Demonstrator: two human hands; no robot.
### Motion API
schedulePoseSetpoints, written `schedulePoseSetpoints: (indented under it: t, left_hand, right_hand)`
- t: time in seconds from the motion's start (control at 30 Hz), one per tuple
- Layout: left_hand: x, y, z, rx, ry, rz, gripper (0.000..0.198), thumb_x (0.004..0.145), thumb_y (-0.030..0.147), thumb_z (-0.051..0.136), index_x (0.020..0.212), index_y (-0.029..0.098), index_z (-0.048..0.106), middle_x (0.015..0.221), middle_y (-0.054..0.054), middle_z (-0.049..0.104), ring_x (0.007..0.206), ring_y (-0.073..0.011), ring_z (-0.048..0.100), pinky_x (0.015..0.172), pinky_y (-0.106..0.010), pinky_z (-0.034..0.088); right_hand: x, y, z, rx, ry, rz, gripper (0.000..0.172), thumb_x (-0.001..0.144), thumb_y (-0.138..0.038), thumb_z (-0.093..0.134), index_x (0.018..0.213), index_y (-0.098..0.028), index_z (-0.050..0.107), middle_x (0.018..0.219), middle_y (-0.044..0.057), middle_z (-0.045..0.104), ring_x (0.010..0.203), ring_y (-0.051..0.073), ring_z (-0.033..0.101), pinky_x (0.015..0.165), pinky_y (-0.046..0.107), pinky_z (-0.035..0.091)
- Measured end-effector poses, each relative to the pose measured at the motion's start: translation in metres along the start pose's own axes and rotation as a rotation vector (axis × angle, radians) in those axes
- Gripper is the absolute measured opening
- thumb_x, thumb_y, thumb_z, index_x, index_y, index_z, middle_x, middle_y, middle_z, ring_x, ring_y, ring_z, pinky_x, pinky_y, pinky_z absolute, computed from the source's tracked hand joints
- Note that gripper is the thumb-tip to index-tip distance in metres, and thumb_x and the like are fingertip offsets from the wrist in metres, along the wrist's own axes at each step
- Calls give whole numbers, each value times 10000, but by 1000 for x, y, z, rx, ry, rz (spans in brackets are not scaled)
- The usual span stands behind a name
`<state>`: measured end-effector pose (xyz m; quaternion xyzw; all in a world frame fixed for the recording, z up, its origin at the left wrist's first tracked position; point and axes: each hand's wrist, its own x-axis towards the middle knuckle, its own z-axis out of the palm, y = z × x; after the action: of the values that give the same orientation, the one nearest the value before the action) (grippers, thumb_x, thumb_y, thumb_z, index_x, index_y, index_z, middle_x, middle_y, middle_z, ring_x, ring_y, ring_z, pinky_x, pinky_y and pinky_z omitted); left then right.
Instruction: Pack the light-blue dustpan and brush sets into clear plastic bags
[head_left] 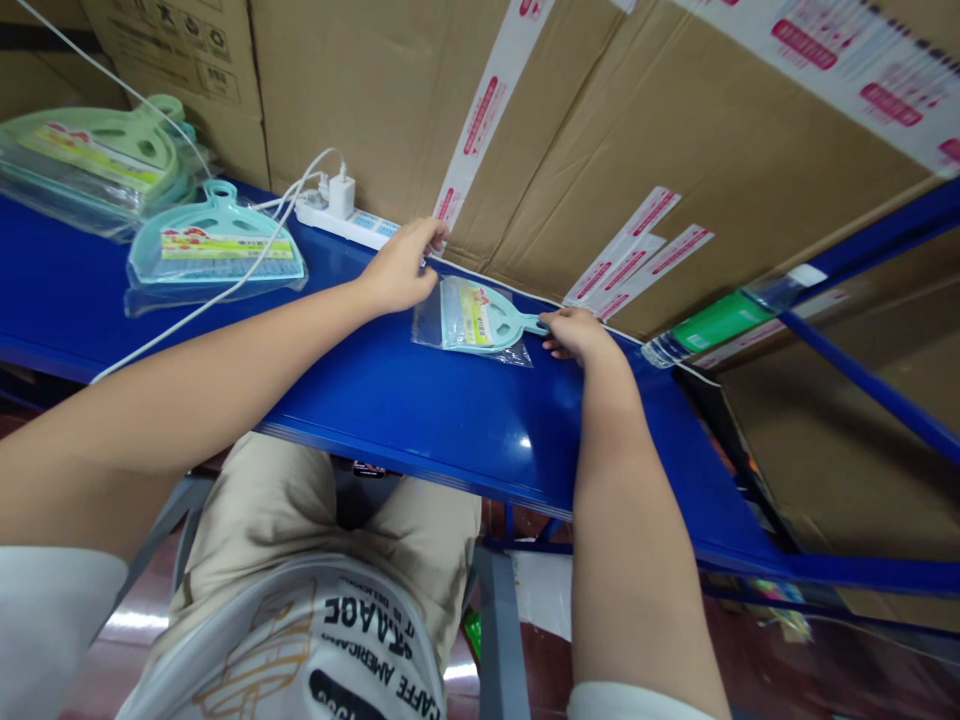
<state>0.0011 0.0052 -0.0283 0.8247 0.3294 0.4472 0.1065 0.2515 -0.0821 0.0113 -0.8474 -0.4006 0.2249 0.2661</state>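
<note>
Two hands on one small teal dustpan (480, 318). It lies flat inside a clear bag (431, 325), hard by the far edge of the blue bench (420, 400), a little right of the middle, almost touching the cartons behind.

The pan's body is covered by the film, with a yellow label showing through. Its handle (534, 323) points right, toward the bench's right end. The plastic looks thin, glossy and a touch wrinkled along its near side.

The left hand (397, 268) reaches in from the left, its fingers (427, 240) pinched narrow on the bag's far-left corner. The right hand (581, 335) sits at the handle end, fingers (556, 348) curled shut around the handle tip.

By the look of it, the step in hand is settling the pan in its sleeve, with one end held and the other steadied. A next move calls for a firm pinch on that slippery film and the pan kept flat on the bench.

Further out, another bagged dustpan (214, 245) lies toward the far-left corner, with a stack of the same (90, 160) beyond it. A white power strip (345, 222) with a charger (341, 195) sits along the far edge. Its cable (225, 285) trails across the bench's left part to the near edge. Taped cardboard cartons (675, 150) wall off the back.
</note>
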Motion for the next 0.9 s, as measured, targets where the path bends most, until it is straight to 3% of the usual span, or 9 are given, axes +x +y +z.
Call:
schedulePoseSetpoints:
  t: [0.2,0.5,0.9]
  left_hand:
    - [1,3,-1,14,-68,-57,146,827,157,557,909,204,669,894,-44,697,910,-208,665,887,-356,526]
    - [2,7,-9,29,-73,-190,195,786,145,573,927,209,691,815,-24,675,864,-198,649,838,-319,517]
    - [3,-3,-5,-28,-28,-128,90,723,172,591,771,236,632,671,2,577,764,-195,592,736,-323,486]
  right_hand:
    - [-5,-3,-1,17,-18,14,169,1030,-174,543,876,-159,612,585,-48,553,420,62,486,396,157,387]
    - [-9,-4,-2,45,-44,32,182,1032,-172,546,857,-165,594,588,-54,558,416,59,486,399,160,387]
    - [-3,-1,-1,24,-27,2,156,1012,-175,566,867,-166,624,607,-30,597,420,66,499,409,162,417]
